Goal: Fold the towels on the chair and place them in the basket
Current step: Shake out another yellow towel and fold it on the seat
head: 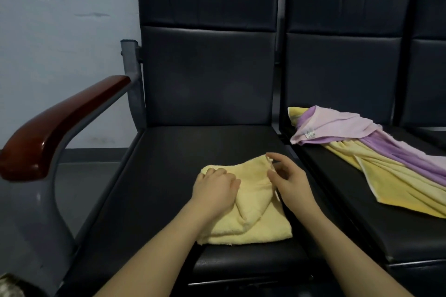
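Observation:
A pale yellow towel (253,222) lies partly folded on the seat of the left black chair (169,157). My left hand (214,190) rests on the towel's left part, knuckles up, fingers bent down into the cloth. My right hand (287,178) is at the towel's upper right corner, thumb and fingers pinching its edge, which is lifted a little. On the seat of the chair to the right lies a loose heap of towels: a pink one (337,125), a purple one (405,159) and a yellow one (398,188). No basket is in view.
A red-brown wooden armrest (55,125) on a grey metal frame stands at the left of the chair. A third black chair (429,60) shows at the far right. A pale wall (60,31) runs behind.

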A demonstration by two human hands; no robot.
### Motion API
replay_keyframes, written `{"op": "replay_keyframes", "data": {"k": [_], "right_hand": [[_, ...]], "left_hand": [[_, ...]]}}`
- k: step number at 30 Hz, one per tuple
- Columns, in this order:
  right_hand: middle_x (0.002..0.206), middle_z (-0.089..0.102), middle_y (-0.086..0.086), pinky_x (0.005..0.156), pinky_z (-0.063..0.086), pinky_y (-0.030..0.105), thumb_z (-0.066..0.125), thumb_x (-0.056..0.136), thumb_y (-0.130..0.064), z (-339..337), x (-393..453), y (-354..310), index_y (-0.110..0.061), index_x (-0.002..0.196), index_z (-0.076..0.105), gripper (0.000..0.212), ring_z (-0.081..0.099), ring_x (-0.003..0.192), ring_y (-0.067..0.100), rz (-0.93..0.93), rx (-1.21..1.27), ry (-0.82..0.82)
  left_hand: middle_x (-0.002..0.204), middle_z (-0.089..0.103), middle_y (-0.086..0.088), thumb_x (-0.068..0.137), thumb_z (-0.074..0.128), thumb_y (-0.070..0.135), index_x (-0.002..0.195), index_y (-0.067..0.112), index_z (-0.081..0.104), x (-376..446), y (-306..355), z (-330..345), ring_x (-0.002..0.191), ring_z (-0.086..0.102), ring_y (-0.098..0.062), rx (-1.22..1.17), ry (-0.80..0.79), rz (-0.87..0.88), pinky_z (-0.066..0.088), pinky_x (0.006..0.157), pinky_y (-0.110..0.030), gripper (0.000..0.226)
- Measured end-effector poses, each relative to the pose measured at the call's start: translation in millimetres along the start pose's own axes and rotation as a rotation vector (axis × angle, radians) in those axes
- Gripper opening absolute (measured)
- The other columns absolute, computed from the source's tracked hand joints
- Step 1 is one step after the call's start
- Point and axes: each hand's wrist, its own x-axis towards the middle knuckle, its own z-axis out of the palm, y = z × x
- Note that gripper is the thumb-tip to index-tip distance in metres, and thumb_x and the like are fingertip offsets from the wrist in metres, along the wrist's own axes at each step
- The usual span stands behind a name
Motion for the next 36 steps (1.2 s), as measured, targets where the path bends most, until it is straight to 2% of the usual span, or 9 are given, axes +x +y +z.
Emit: {"op": "replay_keyframes", "data": {"k": [2,5,8,12,15,20,24,31,36], "right_hand": [[0.097,0.065,-0.007,0.083,0.051,0.024,0.058,0.092,-0.005,2.6,2.4,1.7,-0.029,0.121,0.063,0.038,0.061,0.090,0.005,-0.040,-0.046,0.006],[0.107,0.058,-0.010,0.097,0.037,0.034,0.051,0.096,-0.015,11.2,9.2,15.7,-0.032,0.125,0.059,0.034,0.054,0.098,0.008,-0.021,-0.382,-0.027],[0.122,0.049,-0.001,0.087,0.022,0.029,0.038,0.102,-0.028,16.6,13.8,20.9,-0.031,0.133,0.053,0.034,0.046,0.109,0.018,0.048,-0.735,-0.074],[0.130,0.045,0.001,0.092,0.023,0.033,0.039,0.101,-0.033,20.6,18.3,18.5,-0.028,0.134,0.051,0.036,0.042,0.115,0.020,0.056,-0.750,-0.027],[0.137,0.044,-0.004,0.095,0.016,0.028,0.043,0.100,-0.032,22.8,18.4,8.2,-0.028,0.135,0.051,0.036,0.039,0.124,0.015,-0.053,-0.679,-0.001],[0.145,0.030,-0.020,0.099,0.003,0.017,0.044,0.100,-0.036,29.0,5.8,-11.9,-0.038,0.139,0.043,0.039,0.023,0.136,-0.001,-0.135,-0.481,-0.279],[0.127,0.052,-0.013,0.112,-0.002,0.029,0.042,0.100,-0.039,29.7,-6.2,-15.9,-0.036,0.144,0.036,0.044,0.032,0.132,0.005,-0.059,-0.513,-0.413],[0.099,0.040,-0.018,0.108,0.007,0.031,0.045,0.098,-0.044,10.5,-22.6,-24.9,-0.039,0.137,0.044,0.039,0.033,0.111,0.008,-0.101,-0.572,-0.254],[0.116,0.038,-0.016,0.098,0.005,0.021,0.038,0.073,-0.073,-0.8,-40.9,-18.6,-0.039,0.110,0.062,0.056,0.030,0.115,0.004,-0.244,-0.622,-0.203]], "left_hand": [[0.135,0.048,0.006,0.101,0.021,0.042,0.127,0.030,0.055,-0.3,-9.2,-1.1,0.132,0.034,-0.020,0.006,-0.028,-0.005,0.024,0.107,-0.040,0.045],[0.158,0.018,0.007,0.101,0.014,0.049,0.146,0.037,0.031,1.3,-23.5,2.8,0.146,0.009,-0.023,0.049,-0.123,-0.037,0.011,0.115,-0.044,0.050],[0.160,0.004,0.008,0.101,0.011,0.049,0.150,0.039,0.015,6.9,-33.3,8.0,0.147,-0.003,-0.021,0.038,-0.144,-0.051,0.003,0.117,-0.044,0.051],[0.160,0.004,0.007,0.102,0.014,0.047,0.151,0.037,0.017,16.2,-42.2,9.0,0.147,-0.006,-0.019,-0.029,-0.132,-0.040,-0.002,0.118,-0.043,0.050],[0.160,0.009,0.004,0.102,0.020,0.044,0.149,0.032,0.025,16.9,-42.2,5.6,0.147,-0.002,-0.019,-0.070,-0.060,-0.021,-0.002,0.117,-0.041,0.049],[0.158,0.016,0.006,0.101,0.026,0.046,0.145,0.033,0.034,-1.1,-34.7,-12.7,0.144,0.008,-0.016,-0.003,-0.070,0.108,0.005,0.115,-0.038,0.047],[0.145,0.029,0.000,0.099,0.025,0.051,0.139,0.031,0.041,-26.3,-33.1,-18.9,0.131,0.026,-0.020,0.110,-0.145,0.144,0.020,0.109,-0.038,0.047],[0.141,0.039,0.003,0.091,0.042,0.061,0.144,0.025,0.029,-45.9,-34.6,-15.0,0.121,0.044,-0.015,0.146,-0.120,0.328,0.037,0.101,-0.032,0.065],[0.121,0.053,0.005,0.088,0.053,0.049,0.124,0.026,0.057,-48.9,-45.7,-1.9,0.104,0.054,-0.014,0.053,0.091,0.468,0.045,0.089,-0.030,0.043]]}}
